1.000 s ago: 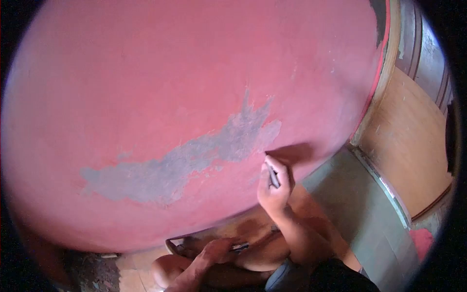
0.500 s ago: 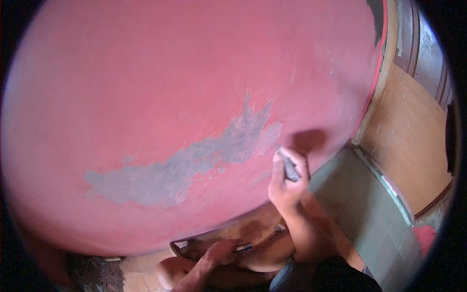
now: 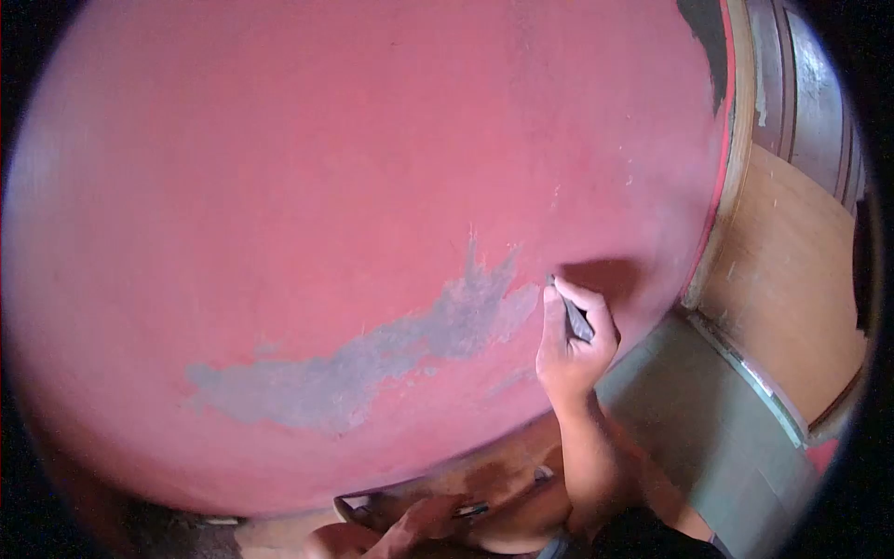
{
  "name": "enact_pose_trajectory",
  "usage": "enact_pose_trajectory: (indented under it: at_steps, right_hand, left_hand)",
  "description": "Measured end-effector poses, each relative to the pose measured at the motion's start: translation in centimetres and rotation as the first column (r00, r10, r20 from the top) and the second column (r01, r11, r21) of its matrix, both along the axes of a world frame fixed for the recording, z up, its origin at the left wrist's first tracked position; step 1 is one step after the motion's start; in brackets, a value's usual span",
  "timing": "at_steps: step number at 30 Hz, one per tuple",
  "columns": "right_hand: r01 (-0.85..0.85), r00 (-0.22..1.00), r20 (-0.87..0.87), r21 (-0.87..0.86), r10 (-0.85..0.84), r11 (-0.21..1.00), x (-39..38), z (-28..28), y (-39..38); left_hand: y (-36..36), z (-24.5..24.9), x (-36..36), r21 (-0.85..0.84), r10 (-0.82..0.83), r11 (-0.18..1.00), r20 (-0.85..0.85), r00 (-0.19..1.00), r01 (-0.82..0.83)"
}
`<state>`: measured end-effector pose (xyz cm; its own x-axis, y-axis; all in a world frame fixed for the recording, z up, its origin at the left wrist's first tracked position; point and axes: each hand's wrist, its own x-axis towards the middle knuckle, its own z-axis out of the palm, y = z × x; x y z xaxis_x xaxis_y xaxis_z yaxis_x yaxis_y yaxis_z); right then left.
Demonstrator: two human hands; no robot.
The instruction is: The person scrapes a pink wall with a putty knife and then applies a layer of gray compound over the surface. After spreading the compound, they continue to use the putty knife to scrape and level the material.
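My right hand (image 3: 579, 349) is closed around a short grey scraper-like tool (image 3: 578, 323) and held against the pink-red painted wall (image 3: 326, 186). Its narrow tip meets the surface just right of a ragged grey patch (image 3: 400, 349), where the paint is gone or covered. Low in the view, my left hand (image 3: 421, 520) rests near my bent leg, fingers curled round a thin dark-and-silver tool (image 3: 472, 511). Most of that tool is hidden by the hand.
Grey-green floor (image 3: 689, 401) lies to the lower right, bordered by a pale strip (image 3: 759, 382). Beyond it stands a tan panel (image 3: 782, 279). A dark bare patch (image 3: 706, 42) marks the wall's upper right edge. Debris (image 3: 177, 533) lies at lower left.
The view has tilted up, so the wall sits lower in the picture. My right hand has moved up along the wall, beside the patch's right end. Both hands keep their hold.
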<state>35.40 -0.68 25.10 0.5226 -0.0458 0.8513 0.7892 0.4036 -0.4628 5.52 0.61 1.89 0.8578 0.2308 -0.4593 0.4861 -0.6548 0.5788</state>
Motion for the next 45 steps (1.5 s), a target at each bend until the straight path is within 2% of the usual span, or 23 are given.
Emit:
enact_pose_trajectory:
  at_steps: [2, 5, 6, 8, 13, 14, 17, 19, 20, 23, 24, 26, 29, 31, 33, 37, 38, 41, 44, 45]
  right_hand:
    - [0.033, 0.997, 0.076, 0.010, -0.034, 0.999, 0.2, -1.2, 0.4]
    - [0.067, 0.971, 0.231, -0.021, -0.060, 0.998, -0.9, -0.3, 0.4]
    - [0.052, 0.970, 0.237, -0.018, -0.047, 0.998, -1.1, -0.5, 0.7]
    - [0.069, 0.972, 0.224, -0.015, -0.064, 0.997, -1.3, -0.9, 1.1]
    - [0.081, 0.990, 0.121, -0.011, -0.079, 0.997, -1.3, -0.4, 0.8]
    - [0.051, 0.996, 0.073, -0.061, -0.047, 0.997, -1.0, -1.0, 0.8]
    - [0.069, 0.991, 0.113, -0.038, -0.065, 0.997, -1.4, -0.8, 0.9]
    - [0.117, 0.975, 0.195, -0.056, -0.104, 0.992, -1.6, -1.3, 0.9]
    - [0.110, 0.976, 0.195, -0.046, -0.099, 0.993, -1.6, -1.6, 1.0]
    - [0.069, 0.990, 0.127, -0.011, -0.067, 0.998, -1.9, -2.7, 1.3]
    - [0.053, 0.994, 0.096, 0.003, -0.053, 0.999, -1.9, -2.9, 1.4]
    - [0.079, 0.986, 0.145, 0.041, -0.085, 0.996, -1.5, -2.8, 1.7]
    - [0.143, 0.965, 0.210, 0.071, -0.155, 0.987, -1.1, -3.3, 2.1]
    - [0.121, 0.965, 0.217, 0.120, -0.145, 0.985, -1.3, -3.7, 2.8]
    - [0.117, 0.948, 0.289, 0.064, -0.131, 0.991, -2.1, -4.5, 2.5]
    - [0.138, 0.962, 0.226, 0.074, -0.152, 0.988, -2.4, -4.3, 2.8]
    - [0.132, 0.971, 0.200, 0.012, -0.132, 0.991, -2.0, -3.6, 2.1]
    - [0.089, 0.989, 0.122, 0.010, -0.089, 0.996, -1.1, -1.8, 1.7]
    - [0.070, 0.990, 0.125, -0.030, -0.066, 0.997, -1.9, -3.1, 1.6]
    - [0.056, 0.993, 0.109, -0.040, -0.051, 0.998, -2.4, -3.5, 1.7]
  left_hand:
    - [-0.3, 0.6, 0.1, -0.023, 0.029, 0.999, -0.049, 0.998, -0.030]
    - [0.4, -4.5, -0.6, -0.006, -0.051, 0.999, 0.038, 0.998, 0.051]
    - [0.6, -4.8, -0.5, -0.019, -0.038, 0.999, 0.024, 0.999, 0.038]
    - [0.7, -5.5, -0.8, -0.045, -0.006, 0.999, -0.011, 1.000, 0.006]
    - [0.4, -5.0, -1.3, 0.001, -0.062, 0.998, 0.140, 0.988, 0.063]
    - [0.4, -5.2, -1.2, 0.007, -0.068, 0.998, 0.156, 0.985, 0.068]
    - [0.1, -2.6, -0.3, -0.055, -0.051, 0.997, 0.050, 0.997, 0.053]
    - [0.1, -1.8, 0.0, -0.012, -0.073, 0.997, 0.037, 0.997, 0.074]
    - [0.1, -1.6, 0.0, 0.011, -0.085, 0.996, 0.027, 0.996, 0.084]
    - [0.2, -1.6, -0.5, 0.005, -0.076, 0.997, 0.150, 0.986, 0.076]
    - [0.2, -1.2, -0.5, 0.001, -0.066, 0.998, 0.124, 0.990, 0.067]
    - [0.2, -0.3, -0.2, -0.008, -0.050, 0.999, 0.075, 0.996, 0.051]
    - [0.9, -6.1, -1.4, 0.037, -0.067, 0.997, 0.101, 0.993, 0.064]
    - [0.5, -3.7, -0.6, 0.019, -0.034, 0.999, 0.044, 0.998, 0.033]
    - [0.5, -3.1, -0.4, 0.022, -0.024, 0.999, 0.027, 0.999, 0.023]
    - [0.4, -3.6, -0.7, 0.017, 0.000, 1.000, 0.042, 0.999, -0.001]
    - [0.4, -3.3, -0.7, 0.004, 0.023, 1.000, 0.037, 0.999, -0.023]
    - [0.2, -1.7, 0.0, -0.012, 0.022, 1.000, -0.051, 0.998, -0.023]
    - [0.6, -4.6, -0.6, -0.020, 0.001, 1.000, 0.047, 0.999, 0.000]
    - [0.4, -4.2, -0.3, -0.009, -0.002, 1.000, 0.009, 1.000, 0.002]
